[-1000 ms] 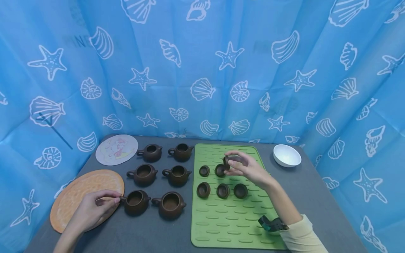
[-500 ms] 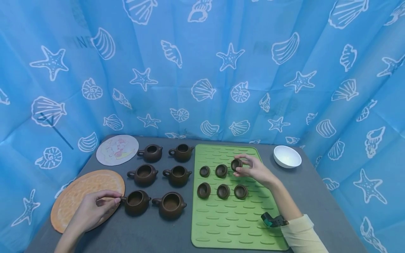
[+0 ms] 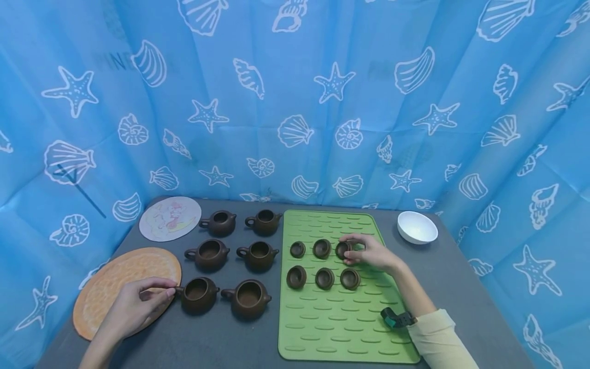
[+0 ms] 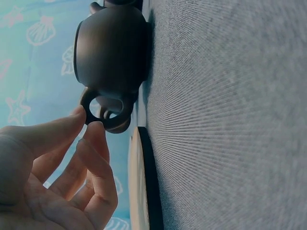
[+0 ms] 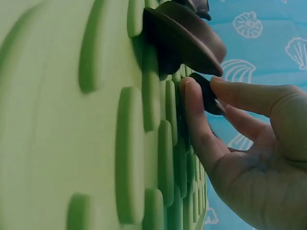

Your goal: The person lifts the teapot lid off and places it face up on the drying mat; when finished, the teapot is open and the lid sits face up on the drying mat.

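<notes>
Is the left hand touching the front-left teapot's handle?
Touching: the left wrist view shows the left hand with fingertips on the teapot handle's ring.

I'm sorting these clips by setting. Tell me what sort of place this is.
Probably a staged tabletop set rather than a real kitchen: a seashell-print blue curtain encloses a grey table with lidless brown teapots in rows and their lids on a green mat.

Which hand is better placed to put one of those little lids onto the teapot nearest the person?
Probably the right hand: it already pinches a small lid on the green mat. The left hand is busy touching the handle of the near teapot, likely steadying it.
</notes>
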`<state>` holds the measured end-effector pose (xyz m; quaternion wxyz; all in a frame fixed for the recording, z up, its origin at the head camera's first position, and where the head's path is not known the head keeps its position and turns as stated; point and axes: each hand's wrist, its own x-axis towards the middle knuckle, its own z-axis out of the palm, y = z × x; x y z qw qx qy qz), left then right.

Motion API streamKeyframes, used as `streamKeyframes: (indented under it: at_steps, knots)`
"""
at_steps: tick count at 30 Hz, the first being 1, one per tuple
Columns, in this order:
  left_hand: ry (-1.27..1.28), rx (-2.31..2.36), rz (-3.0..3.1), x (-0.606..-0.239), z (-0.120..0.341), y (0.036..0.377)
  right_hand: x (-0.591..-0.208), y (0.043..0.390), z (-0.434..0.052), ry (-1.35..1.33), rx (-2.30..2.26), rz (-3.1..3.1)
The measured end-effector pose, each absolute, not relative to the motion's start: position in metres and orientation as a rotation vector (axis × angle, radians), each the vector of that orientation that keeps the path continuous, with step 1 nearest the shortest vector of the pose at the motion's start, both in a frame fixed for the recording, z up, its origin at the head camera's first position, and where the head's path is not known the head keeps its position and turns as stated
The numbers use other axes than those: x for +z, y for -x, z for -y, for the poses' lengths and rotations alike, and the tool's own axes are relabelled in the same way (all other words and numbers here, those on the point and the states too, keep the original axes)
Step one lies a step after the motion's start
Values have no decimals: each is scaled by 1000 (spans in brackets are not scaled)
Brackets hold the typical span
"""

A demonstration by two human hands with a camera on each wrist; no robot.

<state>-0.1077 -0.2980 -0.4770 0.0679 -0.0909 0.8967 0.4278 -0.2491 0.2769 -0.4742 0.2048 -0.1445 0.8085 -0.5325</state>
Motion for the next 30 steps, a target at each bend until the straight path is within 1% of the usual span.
streamKeyframes:
  at_steps: [10,15,24,27,30]
  knots:
    - [238,1293,-2727,-476,299,107,-475,253,-278,516,-1297,-2372]
    - [209,1274,-2756,-476,300,109,-475,254,-277,540,-1289,-2377]
    - [243,1273,-2716,-477,302,109,-479,251,-276,534,-1329,-2353]
    - [199,1258,-2711,-475,303,109,-480,251,-276,535,-1331,-2358]
    - [103,1210,-2719,-470,306,111,-479,250,-276,521,-1339,-2353]
